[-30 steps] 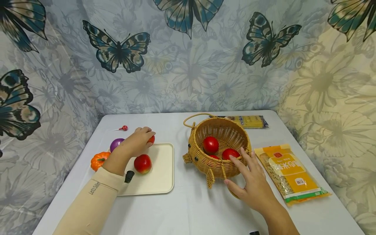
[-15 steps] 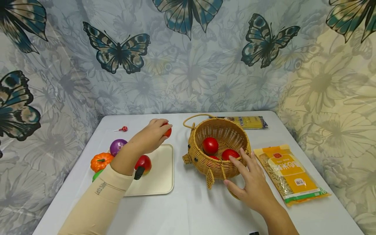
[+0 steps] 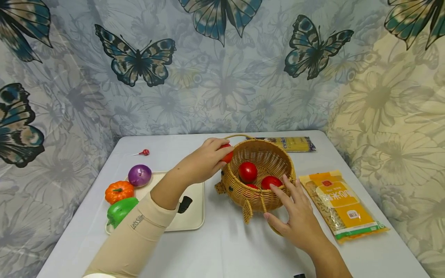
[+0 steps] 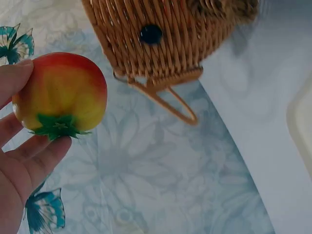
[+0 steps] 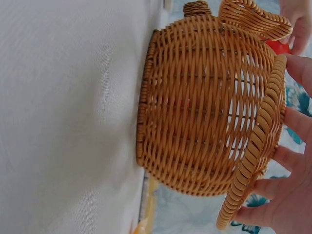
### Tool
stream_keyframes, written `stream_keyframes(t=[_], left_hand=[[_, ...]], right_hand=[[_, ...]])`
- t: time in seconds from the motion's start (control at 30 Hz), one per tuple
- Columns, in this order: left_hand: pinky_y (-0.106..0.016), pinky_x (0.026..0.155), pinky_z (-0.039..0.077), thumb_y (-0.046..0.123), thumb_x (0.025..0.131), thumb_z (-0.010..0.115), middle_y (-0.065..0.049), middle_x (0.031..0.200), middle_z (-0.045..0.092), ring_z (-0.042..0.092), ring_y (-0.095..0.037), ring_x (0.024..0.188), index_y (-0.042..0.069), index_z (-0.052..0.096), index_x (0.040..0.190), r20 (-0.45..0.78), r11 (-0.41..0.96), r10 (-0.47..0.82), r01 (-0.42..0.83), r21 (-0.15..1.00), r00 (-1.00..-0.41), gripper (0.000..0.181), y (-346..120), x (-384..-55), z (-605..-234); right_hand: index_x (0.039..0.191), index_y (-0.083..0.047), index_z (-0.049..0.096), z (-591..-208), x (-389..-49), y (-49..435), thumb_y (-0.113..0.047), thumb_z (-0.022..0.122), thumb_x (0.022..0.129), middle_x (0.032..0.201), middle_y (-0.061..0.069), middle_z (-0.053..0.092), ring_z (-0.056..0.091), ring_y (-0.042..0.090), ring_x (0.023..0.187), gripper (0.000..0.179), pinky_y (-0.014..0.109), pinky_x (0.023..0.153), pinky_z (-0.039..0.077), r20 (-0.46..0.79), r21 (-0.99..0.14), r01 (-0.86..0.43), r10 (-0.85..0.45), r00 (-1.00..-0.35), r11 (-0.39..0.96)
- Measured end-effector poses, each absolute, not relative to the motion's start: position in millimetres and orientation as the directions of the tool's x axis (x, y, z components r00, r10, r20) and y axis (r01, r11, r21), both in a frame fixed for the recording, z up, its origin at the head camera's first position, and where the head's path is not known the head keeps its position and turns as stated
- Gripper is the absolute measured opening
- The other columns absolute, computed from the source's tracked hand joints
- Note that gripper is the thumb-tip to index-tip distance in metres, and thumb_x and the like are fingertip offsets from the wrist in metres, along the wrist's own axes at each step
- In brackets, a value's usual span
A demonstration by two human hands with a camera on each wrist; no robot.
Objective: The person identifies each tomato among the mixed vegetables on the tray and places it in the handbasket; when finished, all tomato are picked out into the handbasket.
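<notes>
My left hand [image 3: 203, 162] grips a toy tomato [image 3: 227, 154] at the left rim of the wicker basket [image 3: 240, 197]. In the left wrist view this tomato [image 4: 63, 92] shows yellow shading and a green leafy top, pinched between thumb and fingers. Inside the basket lie a red round fruit [image 3: 248, 172], another red piece [image 3: 271, 181] and a partly hidden red one. My right hand [image 3: 300, 216] has its fingers spread against the basket's near right rim. In the right wrist view, those fingers [image 5: 287, 158] lie along the rim behind the drooping handle [image 5: 258, 141].
A cream tray [image 3: 194, 208] on the left is partly covered by my left forearm. On it or beside it are a purple ball-shaped vegetable [image 3: 140, 175], an orange pumpkin [image 3: 119, 192] and a green pepper [image 3: 119, 211]. Lollipop [image 3: 144, 152], pasta pack [image 3: 295, 144] and yellow bag [image 3: 342, 206] surround these.
My left hand has carried the tomato rightward from above the tray to the basket's left rim. The red apple on the tray is now hidden behind that arm. My right hand stays put.
</notes>
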State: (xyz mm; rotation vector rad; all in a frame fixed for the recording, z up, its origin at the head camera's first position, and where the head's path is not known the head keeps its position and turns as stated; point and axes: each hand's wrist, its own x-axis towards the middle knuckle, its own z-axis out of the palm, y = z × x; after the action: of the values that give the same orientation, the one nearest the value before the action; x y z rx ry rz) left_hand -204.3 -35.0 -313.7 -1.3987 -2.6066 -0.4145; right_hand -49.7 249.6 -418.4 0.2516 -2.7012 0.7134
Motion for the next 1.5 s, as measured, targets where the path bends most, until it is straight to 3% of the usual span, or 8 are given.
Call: stream_keyframes(t=[0.33,0.57,0.77,1.0,1.5], left_hand=[[-0.039,0.114,0.044,0.019,0.104,0.06,-0.012,0.155,0.045,0.041,-0.033,0.143,0.011,0.054,0.147,0.227,0.44,0.857,0.886,0.148,-0.463,0.044,0.9,-200.7,-326.0],[-0.047,0.124,0.031,0.022,0.104,0.06,-0.012,0.156,0.044,0.04,-0.03,0.146,0.011,0.052,0.149,0.167,0.441,0.869,0.881,0.169,-0.467,0.047,12.9,-202.0,-333.4],[-0.04,0.117,0.042,0.022,0.105,0.059,-0.012,0.154,0.046,0.042,-0.028,0.144,0.013,0.053,0.148,0.135,0.441,0.873,0.877,0.191,-0.468,0.044,18.4,-204.5,-339.5],[-0.041,0.114,0.045,0.022,0.104,0.06,-0.011,0.154,0.046,0.045,-0.029,0.141,0.014,0.054,0.147,0.101,0.456,0.869,0.864,0.213,-0.484,0.045,19.9,-205.5,-344.8],[-0.041,0.122,0.035,0.029,0.102,0.063,-0.007,0.16,0.04,0.033,-0.025,0.15,0.018,0.051,0.151,0.088,0.507,0.837,0.825,0.25,-0.54,0.052,4.4,-200.0,-338.3]], right_hand=[[0.152,-0.028,0.049,-419.2,-49.9,249.7,-0.042,0.085,0.081,0.171,0.006,0.02,0.01,0.052,0.154,0.08,0.085,0.102,0.026,0.361,-0.435,-0.244,-0.08,-0.929,0.867],[0.152,-0.025,0.05,-418.8,-49.7,249.8,-0.044,0.084,0.082,0.171,0.006,0.02,0.009,0.052,0.154,0.08,0.085,0.102,0.026,0.355,-0.435,-0.237,-0.077,-0.932,0.869],[0.152,-0.025,0.05,-418.2,-49.6,250.1,-0.043,0.084,0.082,0.171,0.007,0.02,0.009,0.051,0.154,0.08,0.085,0.102,0.026,0.365,-0.439,-0.244,-0.076,-0.928,0.865],[0.153,-0.029,0.049,-418.7,-48.6,249.7,-0.043,0.084,0.082,0.171,0.006,0.02,0.009,0.052,0.154,0.08,0.088,0.098,0.026,0.361,-0.448,-0.244,-0.075,-0.929,0.86],[0.152,-0.026,0.05,-418.6,-48.8,248.5,-0.041,0.084,0.082,0.171,0.005,0.019,0.008,0.052,0.154,0.08,0.087,0.102,0.024,0.363,-0.455,-0.249,-0.077,-0.928,0.855]])
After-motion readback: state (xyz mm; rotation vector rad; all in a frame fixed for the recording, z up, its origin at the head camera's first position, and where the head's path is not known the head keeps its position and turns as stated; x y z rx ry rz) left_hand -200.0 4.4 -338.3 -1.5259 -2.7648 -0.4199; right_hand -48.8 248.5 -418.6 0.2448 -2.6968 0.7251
